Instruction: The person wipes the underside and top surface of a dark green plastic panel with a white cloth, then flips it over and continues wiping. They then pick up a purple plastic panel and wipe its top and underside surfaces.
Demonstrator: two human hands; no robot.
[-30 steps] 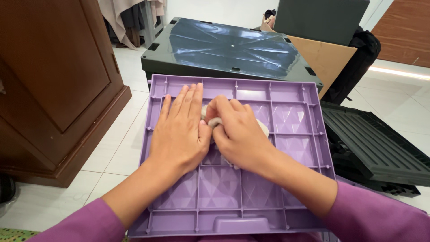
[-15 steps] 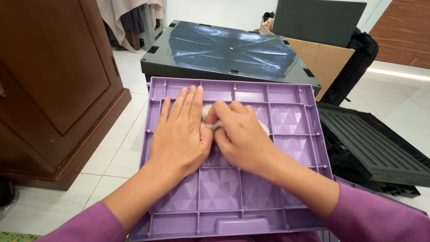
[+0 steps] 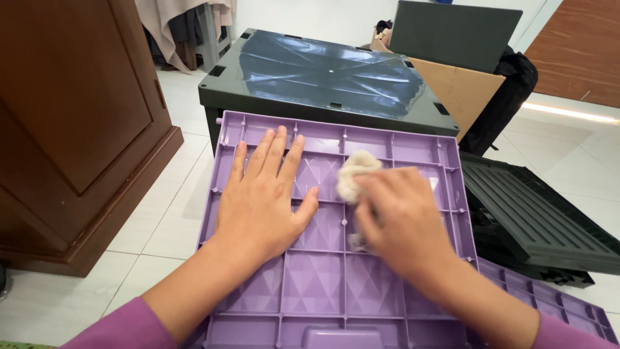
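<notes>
- A pale wad of cloth (image 3: 357, 173) is clamped under the fingers of the right hand (image 3: 399, 223); the wad protrudes beyond the fingertips, toward the far edge of the purple ribbed panel (image 3: 323, 284).
- The cloth is located in the panel's upper middle cells, just right of its centre line.
- The right hand is blurred, so the exact finger closure cannot be resolved beyond the grip on the cloth.
- The left hand (image 3: 265, 197) is laid flat on the panel with fingers spread, empty, just beside the cloth on its left; thumb and cloth are near but apart.
- The panel's long axis runs away from the person.
- Raised ribs cross the surface between cells.
- A dark green lid (image 3: 323, 74) is set beyond the panel's far edge, a dark slatted panel (image 3: 536, 213) at the right, a wooden cabinet (image 3: 71, 116) at the left.
</notes>
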